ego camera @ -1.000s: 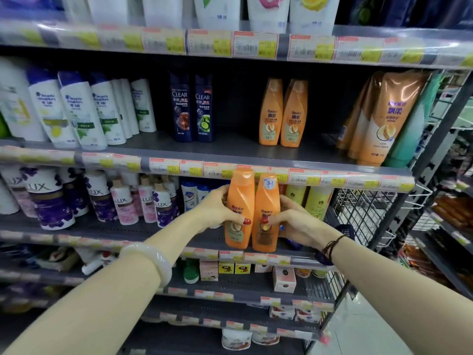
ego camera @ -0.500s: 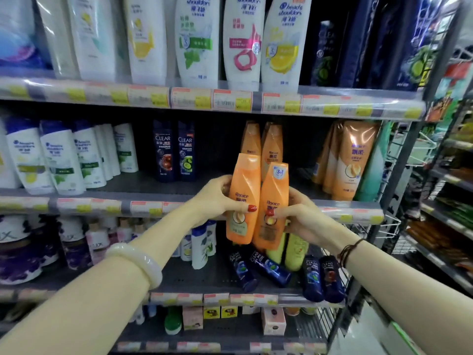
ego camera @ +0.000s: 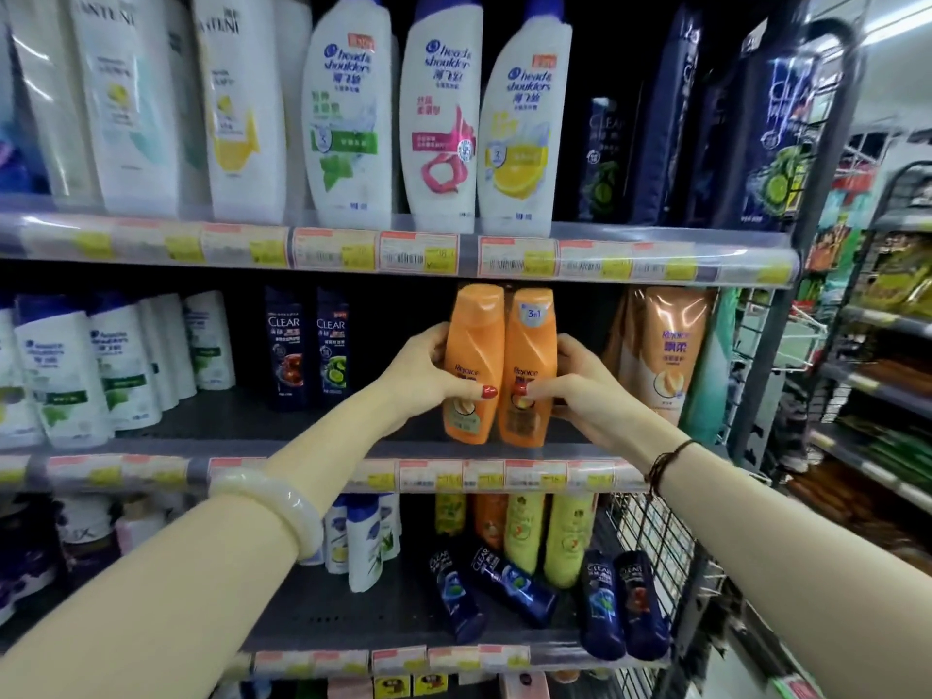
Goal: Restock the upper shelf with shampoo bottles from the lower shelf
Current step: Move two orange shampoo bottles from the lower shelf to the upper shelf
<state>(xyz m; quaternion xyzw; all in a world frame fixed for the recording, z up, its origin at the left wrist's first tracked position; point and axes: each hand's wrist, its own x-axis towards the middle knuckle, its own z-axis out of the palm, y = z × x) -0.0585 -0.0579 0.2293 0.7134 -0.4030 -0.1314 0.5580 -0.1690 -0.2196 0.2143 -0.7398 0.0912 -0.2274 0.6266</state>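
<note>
Two orange Rejoice shampoo bottles stand upright side by side over the upper shelf (ego camera: 242, 436). My left hand (ego camera: 428, 375) grips the left orange bottle (ego camera: 474, 345), thumb across its front. My right hand (ego camera: 580, 391) grips the right orange bottle (ego camera: 529, 355), which has a 3in1 sticker. Their bases are level with the shelf surface near its front edge; I cannot tell if they touch it. The lower shelf (ego camera: 353, 612) holds yellow-green bottles (ego camera: 570, 537) and one more orange bottle (ego camera: 489, 517) behind them.
Tall bronze Rejoice bottles (ego camera: 671, 355) stand right of my hands, two dark Clear bottles (ego camera: 307, 350) to the left, white Head & Shoulders bottles (ego camera: 75, 375) further left. Small Clear bottles (ego camera: 504, 582) lie and stand on the lower shelf. A wire rack (ego camera: 650, 537) closes the right end.
Both hands have lifted the two orange bottles from the lower shelf's front up and inward onto the upper shelf level. The view has tilted up with them.
</note>
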